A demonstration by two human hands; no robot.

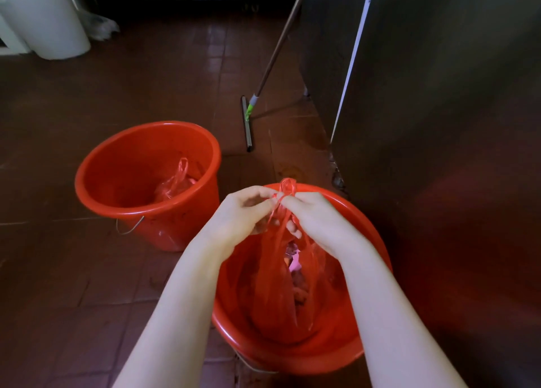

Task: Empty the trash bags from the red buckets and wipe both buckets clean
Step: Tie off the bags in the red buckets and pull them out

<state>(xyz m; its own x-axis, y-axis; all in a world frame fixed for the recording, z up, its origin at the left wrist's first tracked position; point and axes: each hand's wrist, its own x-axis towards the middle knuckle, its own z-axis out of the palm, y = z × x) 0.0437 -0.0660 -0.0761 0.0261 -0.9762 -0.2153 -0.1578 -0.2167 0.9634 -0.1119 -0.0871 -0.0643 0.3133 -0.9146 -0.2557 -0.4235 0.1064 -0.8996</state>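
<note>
Two red buckets stand on the brown tiled floor. The near bucket (345,355) holds a red trash bag (272,300) with rubbish showing through it. My left hand (234,218) and my right hand (319,220) both pinch the bag's twisted handles together above the bucket's far rim. The far bucket (117,165) stands to the left, with a metal handle hanging at its front. A second red trash bag (175,182) lies slumped in its bottom, untouched.
A floor squeegee (248,121) with a long handle leans against a stainless steel cabinet (439,124) on the right, close to the near bucket. A white bin (49,18) stands at the far left. Steel cabinets line the back.
</note>
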